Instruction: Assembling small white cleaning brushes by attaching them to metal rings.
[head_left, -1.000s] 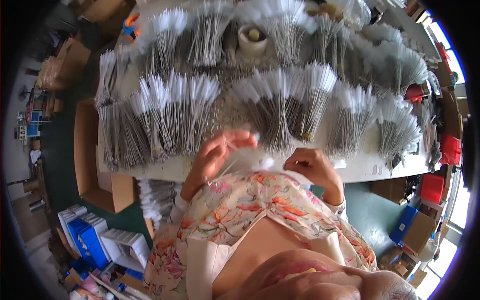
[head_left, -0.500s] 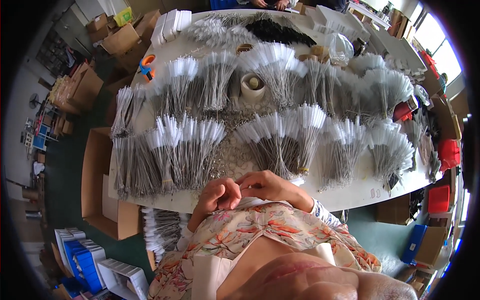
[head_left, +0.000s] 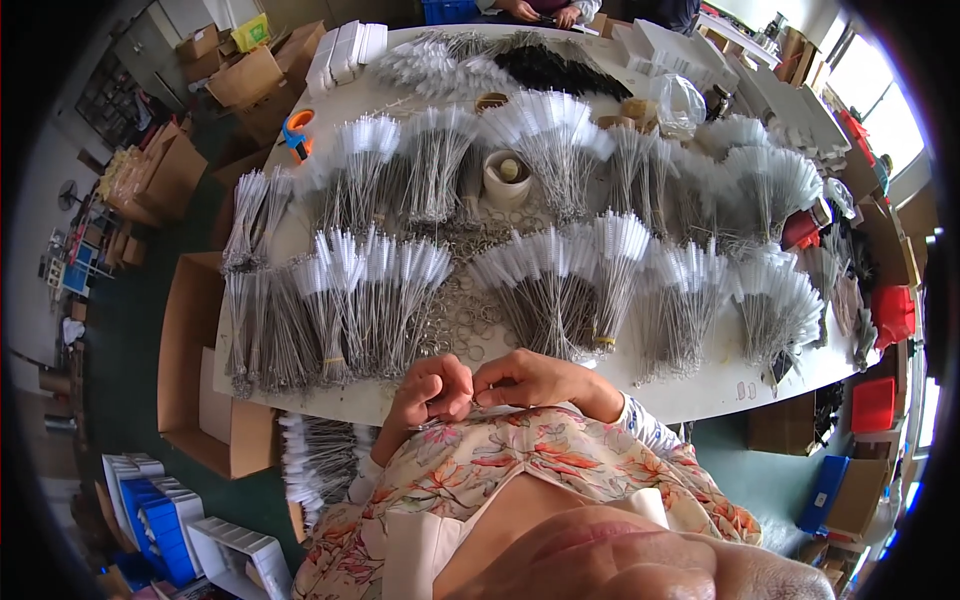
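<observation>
At the table's near edge, my left hand (head_left: 436,390) and my right hand (head_left: 532,381) meet in front of my body. Both have curled, pinching fingers, with the fingertips almost touching. Whatever small thing they hold between them is too small to make out. Loose metal rings (head_left: 462,322) lie on the table just beyond my hands. To the left of the rings stand bundles of white-bristled wire brushes (head_left: 345,290), and more brush bundles (head_left: 560,275) stand to the right.
The white table (head_left: 690,398) carries further rows of brushes, a white pot (head_left: 506,190), an orange tape dispenser (head_left: 297,135) and a pile of black brushes (head_left: 560,68). An open cardboard box (head_left: 190,380) stands left. Another person's hands (head_left: 545,14) are at the far edge.
My right-hand fingers have shifted slightly and now pinch close to the left fingertips. Both hands stay at the same spot by the table edge.
</observation>
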